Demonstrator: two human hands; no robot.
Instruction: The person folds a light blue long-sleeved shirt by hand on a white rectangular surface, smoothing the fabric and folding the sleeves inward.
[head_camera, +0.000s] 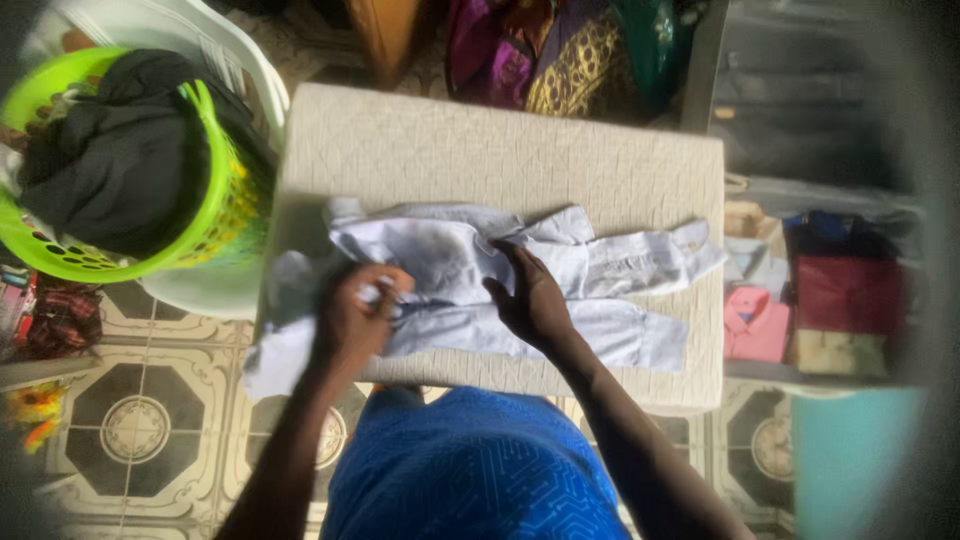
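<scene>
Both of my hands are down on a pale blue shirt (600, 275): my left hand (355, 315) is bunched closed around a fold of its cloth near the body end, and my right hand (530, 295) lies flat and spread, palm down, pressing the middle of it. That shirt lies across the padded board (520, 150) with its long axis running left to right in my view, the crumpled body end toward my left and spilling over the board's left edge, the two sleeves stretched out toward my right, their cuffs close to the right edge. One sleeve lies above the other, and the nearer one runs along the board's front edge just ahead of my blue garment (470, 470). This board is covered in cream quilted fabric and stands over a tiled floor (135, 425) with octagon patterns. To my left a lime-green laundry basket (215, 225) sits on a white plastic chair (235, 60), heaped with dark clothes (120, 150), just beside the board's corner. To my right, a stack of folded clothes (835, 300) in pink, maroon and yellow rests on a low surface. Beyond the far edge lie patterned purple and gold fabrics (550, 50).
</scene>
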